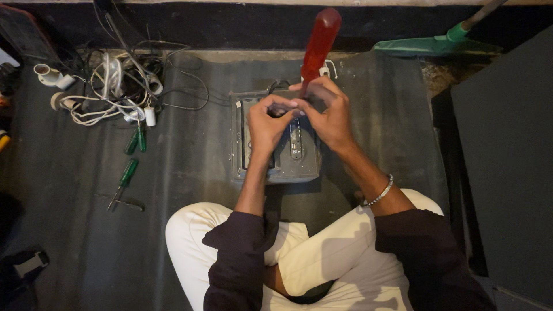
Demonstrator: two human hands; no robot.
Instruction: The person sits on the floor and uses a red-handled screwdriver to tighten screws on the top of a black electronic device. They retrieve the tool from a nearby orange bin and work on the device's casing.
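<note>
Working the screwdriver on the grey box

Your right hand (pixel 329 115) grips the red-handled screwdriver (pixel 318 45); your left hand (pixel 266 122) pinches closed near its tip over the grey metal box (pixel 288 164). Next, keep it upright.

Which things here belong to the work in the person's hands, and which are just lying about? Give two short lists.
In use: red-handled screwdriver gripped by right hand; grey metal box under both hands; left hand at the tool's tip.

Lying about: green screwdrivers, tangled white cables, green broom.
</note>
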